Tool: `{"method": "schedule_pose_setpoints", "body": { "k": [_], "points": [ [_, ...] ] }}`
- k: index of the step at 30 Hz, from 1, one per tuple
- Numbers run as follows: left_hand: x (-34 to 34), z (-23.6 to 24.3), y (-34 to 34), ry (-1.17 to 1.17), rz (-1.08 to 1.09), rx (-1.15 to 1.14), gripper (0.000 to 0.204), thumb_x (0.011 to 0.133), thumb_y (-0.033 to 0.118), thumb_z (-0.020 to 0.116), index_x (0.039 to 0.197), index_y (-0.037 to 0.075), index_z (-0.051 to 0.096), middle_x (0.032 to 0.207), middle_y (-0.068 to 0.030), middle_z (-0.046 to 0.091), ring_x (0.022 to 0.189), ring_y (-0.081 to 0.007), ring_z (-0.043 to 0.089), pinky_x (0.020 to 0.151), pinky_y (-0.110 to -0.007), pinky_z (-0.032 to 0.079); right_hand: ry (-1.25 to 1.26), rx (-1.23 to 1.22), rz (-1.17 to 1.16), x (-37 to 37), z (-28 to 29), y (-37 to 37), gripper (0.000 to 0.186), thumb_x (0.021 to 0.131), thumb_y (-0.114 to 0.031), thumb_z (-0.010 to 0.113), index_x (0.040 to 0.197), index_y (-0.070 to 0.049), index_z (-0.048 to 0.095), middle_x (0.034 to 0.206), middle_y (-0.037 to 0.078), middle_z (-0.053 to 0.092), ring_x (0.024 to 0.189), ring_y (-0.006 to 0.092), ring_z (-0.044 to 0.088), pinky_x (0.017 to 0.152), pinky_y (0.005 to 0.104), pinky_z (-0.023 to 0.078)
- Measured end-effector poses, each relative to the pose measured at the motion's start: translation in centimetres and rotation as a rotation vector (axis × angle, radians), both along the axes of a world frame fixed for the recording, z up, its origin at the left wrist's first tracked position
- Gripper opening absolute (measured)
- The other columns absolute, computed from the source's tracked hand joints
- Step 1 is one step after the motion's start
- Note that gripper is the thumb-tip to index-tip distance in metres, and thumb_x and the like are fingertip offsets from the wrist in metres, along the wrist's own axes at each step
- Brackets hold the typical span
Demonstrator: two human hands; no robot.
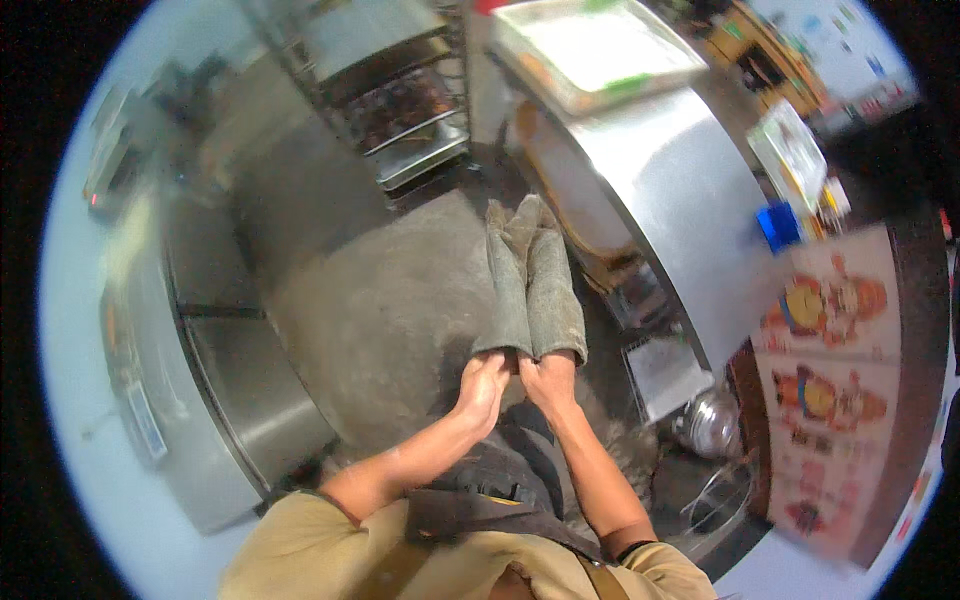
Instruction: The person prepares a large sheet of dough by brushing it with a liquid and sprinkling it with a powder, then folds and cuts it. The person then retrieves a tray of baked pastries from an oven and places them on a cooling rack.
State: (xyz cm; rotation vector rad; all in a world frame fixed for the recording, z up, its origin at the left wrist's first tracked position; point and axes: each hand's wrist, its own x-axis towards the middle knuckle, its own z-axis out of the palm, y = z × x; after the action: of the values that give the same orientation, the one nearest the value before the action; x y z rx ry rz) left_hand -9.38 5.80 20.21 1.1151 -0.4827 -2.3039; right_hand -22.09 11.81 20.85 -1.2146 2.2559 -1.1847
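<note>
Two long grey oven mitts are stretched out side by side in front of me, the left mitt (509, 300) touching the right mitt (556, 300). Worn, scuffed cloth covers them, and their tips point away from me. At the near cuff of the left one, my left hand (484, 386) is closed on the edge, its fingertips tucked out of sight. My right hand (548, 382) grips the other cuff, thumb toward the middle, its fingers mostly inside the cloth. Both forearms reach forward over a dark apron (475, 515).
Ahead stands a rack (420, 160) with metal trays. A steel counter (690, 170) on the right carries a pale tray (600, 55); below it are shelves and a round metal pot (708, 420). Steel cabinets (250, 385) line the left. Grey floor (390, 300) lies between.
</note>
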Motion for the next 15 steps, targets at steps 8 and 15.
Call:
{"method": "schedule_pose_setpoints", "body": {
  "k": [8, 15],
  "points": [
    [-8.0, 3.6, 12.3, -0.017, -0.753, -0.115, 0.045, 0.118, 0.03, 0.045, 0.151, 0.001, 0.057, 0.148, -0.0095, 0.063, 0.135, -0.0249, 0.058, 0.115, -0.039, 0.047, -0.132, 0.294, -0.552, 5.9, 5.6, 17.5, 0.039, 0.097, -0.025, 0.073, 0.117, 0.009, 0.074, 0.124, 0.035, 0.069, 0.116, 0.0522, 0.064, 0.101, 0.0573, 0.051],
    [-12.8, 6.6, 36.9, 0.448, -1.332, -0.248, 0.043, 0.118, 0.033, 0.046, 0.148, 0.005, 0.059, 0.14, -0.0113, 0.068, 0.129, -0.0277, 0.061, 0.112, -0.041, 0.048, -0.062, 0.326, -0.902, 12.7, 8.4, 37.0, 0.038, 0.101, -0.029, 0.071, 0.108, 0.008, 0.073, 0.113, 0.033, 0.067, 0.105, 0.0515, 0.065, 0.092, 0.0586, 0.053]
  ]
}}
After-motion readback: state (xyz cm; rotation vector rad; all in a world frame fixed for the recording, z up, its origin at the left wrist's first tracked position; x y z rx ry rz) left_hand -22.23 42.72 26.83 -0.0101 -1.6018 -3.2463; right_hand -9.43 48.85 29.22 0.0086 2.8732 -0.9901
